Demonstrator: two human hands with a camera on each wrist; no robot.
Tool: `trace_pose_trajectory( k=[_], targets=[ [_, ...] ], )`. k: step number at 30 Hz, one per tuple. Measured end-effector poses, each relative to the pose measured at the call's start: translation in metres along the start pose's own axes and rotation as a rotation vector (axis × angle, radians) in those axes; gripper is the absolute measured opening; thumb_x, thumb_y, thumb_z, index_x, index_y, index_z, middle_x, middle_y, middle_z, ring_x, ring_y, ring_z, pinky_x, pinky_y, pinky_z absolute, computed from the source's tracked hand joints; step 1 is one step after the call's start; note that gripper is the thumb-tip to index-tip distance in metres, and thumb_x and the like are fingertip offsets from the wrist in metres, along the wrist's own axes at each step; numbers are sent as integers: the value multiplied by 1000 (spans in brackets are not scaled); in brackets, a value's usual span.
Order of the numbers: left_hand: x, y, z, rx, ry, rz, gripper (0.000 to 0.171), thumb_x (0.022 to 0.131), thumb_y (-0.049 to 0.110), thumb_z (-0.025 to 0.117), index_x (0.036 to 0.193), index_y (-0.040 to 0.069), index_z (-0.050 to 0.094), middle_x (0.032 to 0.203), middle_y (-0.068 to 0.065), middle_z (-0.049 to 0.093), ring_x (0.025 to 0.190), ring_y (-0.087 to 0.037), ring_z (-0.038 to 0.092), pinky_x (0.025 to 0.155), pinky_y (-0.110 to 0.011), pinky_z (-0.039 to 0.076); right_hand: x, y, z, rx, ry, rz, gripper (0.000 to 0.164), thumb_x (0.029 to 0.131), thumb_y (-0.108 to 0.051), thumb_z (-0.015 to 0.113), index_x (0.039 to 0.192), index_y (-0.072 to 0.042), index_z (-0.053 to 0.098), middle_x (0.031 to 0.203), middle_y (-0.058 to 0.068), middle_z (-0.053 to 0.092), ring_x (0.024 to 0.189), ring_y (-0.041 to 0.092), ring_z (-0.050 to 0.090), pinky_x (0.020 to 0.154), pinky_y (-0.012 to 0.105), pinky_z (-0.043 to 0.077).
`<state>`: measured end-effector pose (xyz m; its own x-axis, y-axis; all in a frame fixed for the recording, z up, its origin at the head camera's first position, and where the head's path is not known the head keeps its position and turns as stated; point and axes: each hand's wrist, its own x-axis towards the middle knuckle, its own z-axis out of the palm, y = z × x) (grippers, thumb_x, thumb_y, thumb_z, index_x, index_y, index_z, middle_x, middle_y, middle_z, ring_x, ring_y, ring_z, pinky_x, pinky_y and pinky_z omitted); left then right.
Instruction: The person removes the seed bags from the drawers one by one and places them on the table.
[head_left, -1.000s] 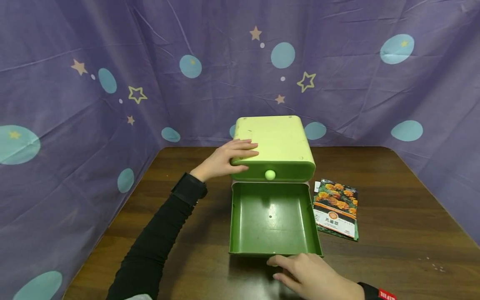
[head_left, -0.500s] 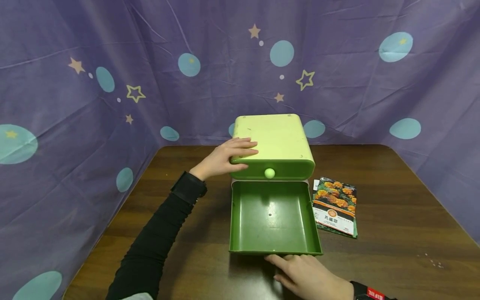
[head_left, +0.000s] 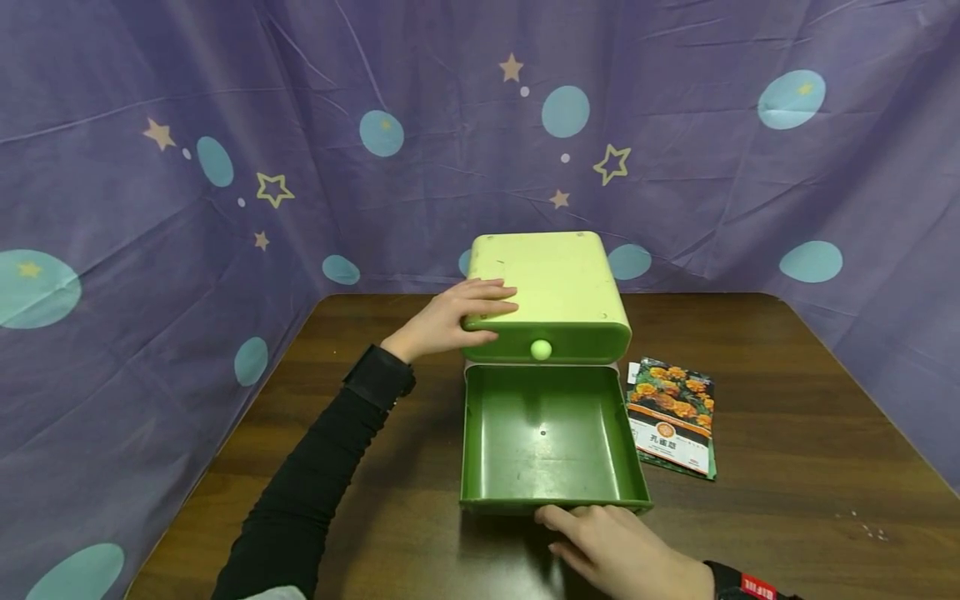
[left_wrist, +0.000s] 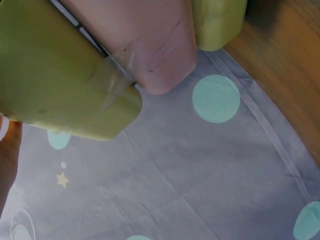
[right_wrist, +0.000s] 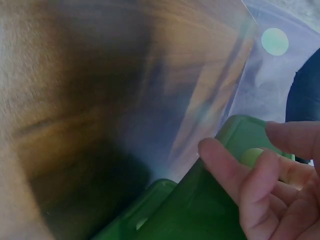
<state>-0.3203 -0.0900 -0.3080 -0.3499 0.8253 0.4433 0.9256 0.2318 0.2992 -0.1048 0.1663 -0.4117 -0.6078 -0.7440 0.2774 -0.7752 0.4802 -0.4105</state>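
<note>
Purple star-printed cloth [head_left: 450, 192] backs the far edge of a brown wood-grain table [head_left: 787, 400], left hand [head_left: 453, 318] spread wide, right hand [head_left: 622, 552] unclear in grip.

place: curtained-off tabletop workspace | evidence: purple star-patterned cloth [head_left: 465, 150], wooden table [head_left: 787, 400]

- A brown wood-grain surface [head_left: 780, 400], its far corners rounded, shiny at the near side.
- Standing on it, a yellow, pink and green drawer cabinet [head_left: 555, 279].
- Just right of that, overlapping packets [head_left: 672, 421], the top one picturing orange flowers.
- Farther right, nearer, small pale specks [head_left: 867, 527].
</note>
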Motion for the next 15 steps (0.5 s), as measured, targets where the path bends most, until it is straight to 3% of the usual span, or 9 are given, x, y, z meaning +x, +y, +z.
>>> trace_pose_trajectory(
  k=[4,10,15],
  targets=[
    [0,1,-1,5,-3,1,47,92,8,75,135,-5,63,145,-23,53,144,-36,37,123,-42,20,5,-1,-7,-28,75,-30,28,88,0,77,104,-15,60,65,-19,50,57,-11,42,47,10,35],
    [1,1,-1,7,-5,0,46,91,8,75,134,-5,63,145,-24,53,143,-37,38,122,-41,21,16,2,-17,-59,133,-27,27,87,1,78,103,-15,64,76,-9,69,62,-7,58,49,14,45],
    [1,2,-2,12,-2,0,46,91,8,76,134,-5,64,144,-23,54,143,-36,39,122,-40,23,27,9,-26,-78,149,4,24,89,2,76,102,-14,65,82,-5,71,66,-1,62,51,19,50]
  ],
)
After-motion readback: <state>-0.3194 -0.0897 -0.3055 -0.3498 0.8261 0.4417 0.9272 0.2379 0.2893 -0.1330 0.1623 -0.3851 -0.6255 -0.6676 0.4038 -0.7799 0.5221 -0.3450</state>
